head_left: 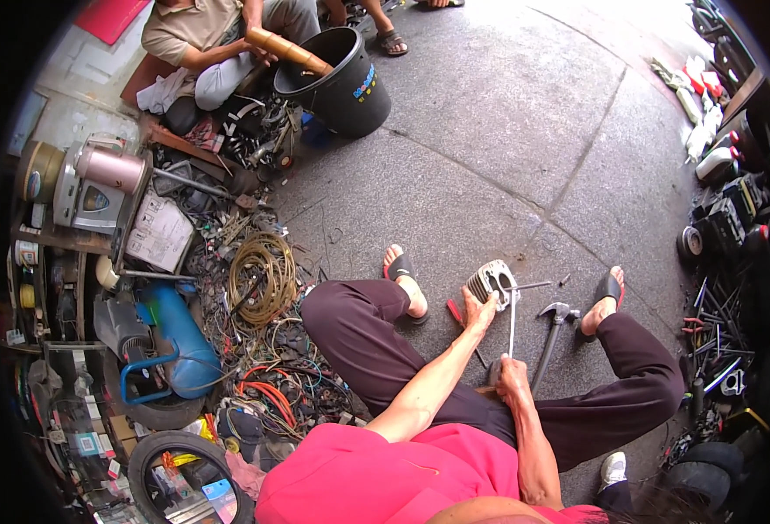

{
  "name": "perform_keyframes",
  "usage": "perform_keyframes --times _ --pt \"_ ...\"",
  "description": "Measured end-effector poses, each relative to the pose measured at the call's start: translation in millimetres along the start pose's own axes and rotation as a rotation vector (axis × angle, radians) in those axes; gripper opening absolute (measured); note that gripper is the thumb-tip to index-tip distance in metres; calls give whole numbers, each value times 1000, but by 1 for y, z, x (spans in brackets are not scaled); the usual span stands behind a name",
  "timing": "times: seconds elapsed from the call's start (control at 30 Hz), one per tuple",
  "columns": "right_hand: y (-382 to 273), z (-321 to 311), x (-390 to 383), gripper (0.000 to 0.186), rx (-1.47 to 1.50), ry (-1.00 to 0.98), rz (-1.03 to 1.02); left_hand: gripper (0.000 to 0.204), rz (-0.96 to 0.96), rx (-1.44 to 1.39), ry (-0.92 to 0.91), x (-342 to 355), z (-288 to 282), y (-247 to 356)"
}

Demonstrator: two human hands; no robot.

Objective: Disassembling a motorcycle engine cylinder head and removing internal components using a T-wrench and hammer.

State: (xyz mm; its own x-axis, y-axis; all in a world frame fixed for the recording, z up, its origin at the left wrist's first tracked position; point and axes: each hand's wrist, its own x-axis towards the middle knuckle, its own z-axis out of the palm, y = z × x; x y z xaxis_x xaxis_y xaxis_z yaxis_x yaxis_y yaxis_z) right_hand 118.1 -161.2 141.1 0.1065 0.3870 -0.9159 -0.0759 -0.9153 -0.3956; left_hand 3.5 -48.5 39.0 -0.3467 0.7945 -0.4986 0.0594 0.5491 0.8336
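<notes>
My left hand (477, 312) is closed on the side of a finned metal engine cylinder (488, 278), a pale grey part with a round opening, low over the floor between my feet. In my right hand (513, 382) is a slim metal rod (513, 327), which runs up to the cylinder's right edge. A shorter dark bar (532, 286) lies crosswise at the rod's upper end; I cannot tell whether the two are joined. To the right of the rod rests a claw hammer (553, 339). A red-handled tool (455, 311) shows just left of my left hand.
Tangled cables (271, 384) and a coil of tan hose (261, 278) crowd the left, beside a blue tank (180, 336). A black bucket (350, 96) stands farther off, near a seated person (202, 44). Loose tools (712, 332) line the right side. A small piece (565, 279) lies near my right foot.
</notes>
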Motion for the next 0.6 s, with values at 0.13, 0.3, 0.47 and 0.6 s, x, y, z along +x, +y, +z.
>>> perform_keyframes --times 0.13,0.3,0.47,0.6 --pt "-4 5 5 43 100 -3 -138 94 -52 72 -11 -4 -7 24" --pt "0 -9 -6 41 39 222 -643 86 -55 108 41 -3 1 21" --pt "4 -2 -18 44 -22 310 -393 79 -90 -96 -25 -4 0 10" --pt "-6 6 -18 45 6 73 -160 80 -102 -80 -48 -2 -3 16"
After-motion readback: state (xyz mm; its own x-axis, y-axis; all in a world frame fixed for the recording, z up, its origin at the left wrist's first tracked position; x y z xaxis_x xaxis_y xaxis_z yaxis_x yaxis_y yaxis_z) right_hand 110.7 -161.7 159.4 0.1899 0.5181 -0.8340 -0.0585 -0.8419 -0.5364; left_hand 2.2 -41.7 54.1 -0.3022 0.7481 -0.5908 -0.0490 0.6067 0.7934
